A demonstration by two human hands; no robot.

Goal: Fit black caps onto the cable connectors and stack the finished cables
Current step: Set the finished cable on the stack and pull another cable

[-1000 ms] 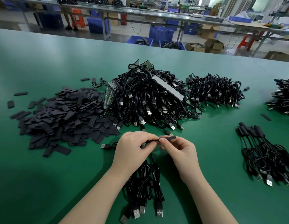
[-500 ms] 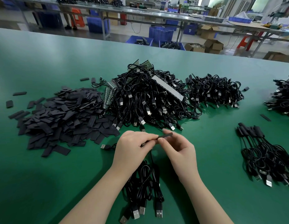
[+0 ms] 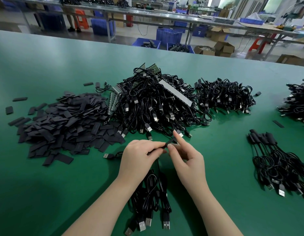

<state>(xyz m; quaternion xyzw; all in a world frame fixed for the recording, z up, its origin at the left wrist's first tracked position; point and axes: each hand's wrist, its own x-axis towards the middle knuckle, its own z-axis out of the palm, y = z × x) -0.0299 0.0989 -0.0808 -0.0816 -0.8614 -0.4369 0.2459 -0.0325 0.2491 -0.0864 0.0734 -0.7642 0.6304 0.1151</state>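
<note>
Above the table (image 3: 45, 193), the left hand (image 3: 139, 159) is gripping a cable (image 3: 153, 189) while the right hand (image 3: 187, 160) is pinching a cap (image 3: 170, 143) onto its connector, likely needing a straight push next

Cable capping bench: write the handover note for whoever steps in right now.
Left hand grips a cable end; right hand pinches a black cap onto it, not yet fully seated.
Loose caps pile lies left, uncapped cables heap centre.
Done: capped cables stack on the right.
Cables in hand trail toward the body, state of their far ends unclear.
Left: seat this cap, stack it, work through the heap.
</note>
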